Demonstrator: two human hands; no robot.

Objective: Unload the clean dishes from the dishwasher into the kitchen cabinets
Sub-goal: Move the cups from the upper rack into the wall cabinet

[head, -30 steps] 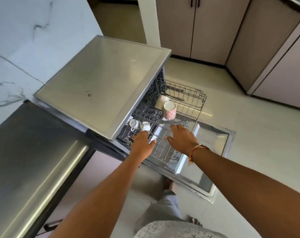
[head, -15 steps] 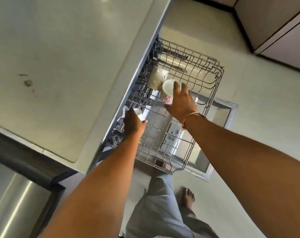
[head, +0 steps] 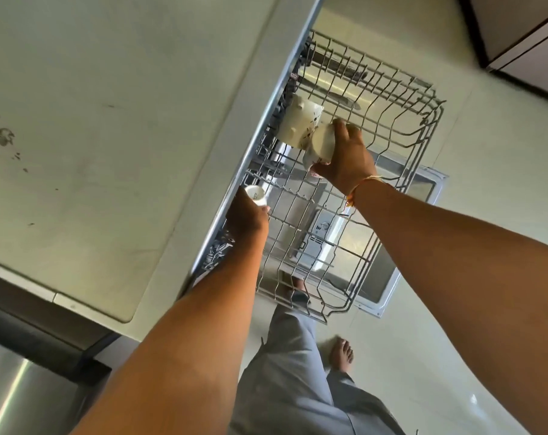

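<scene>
Rack [head: 401, 98] stands drawn out of the dishwasher, above the open door [head: 423, 196].

Right hand [head: 349, 158] is wrapped round a patterned mug [head: 321, 146] at the rack's far left. The mug is tilted, with the fingers on its wall. Judged: a side grip so it lifts off the wires.

Left hand [head: 246, 219] is curled round a small white cup [head: 255, 194] at the rack's left edge. The printed round end faces up, likely the base.

One piece per hand, judged a double pick to save a trip. Cannot tell whether either is clear of the wires.

Around:
- A white bowl [head: 297, 127] lies tilted in the rack, touching the mug, and may get knocked on lift-out.
- The worktop [head: 109, 120] overhangs the rack's left side, close to the left hand, so headroom is tight.
- Cabinets [head: 523, 32] stand beyond the rack's far right corner.
- A bare foot [head: 341, 353] rests just before the rack's near edge, and the door is a trip risk on turning.
</scene>
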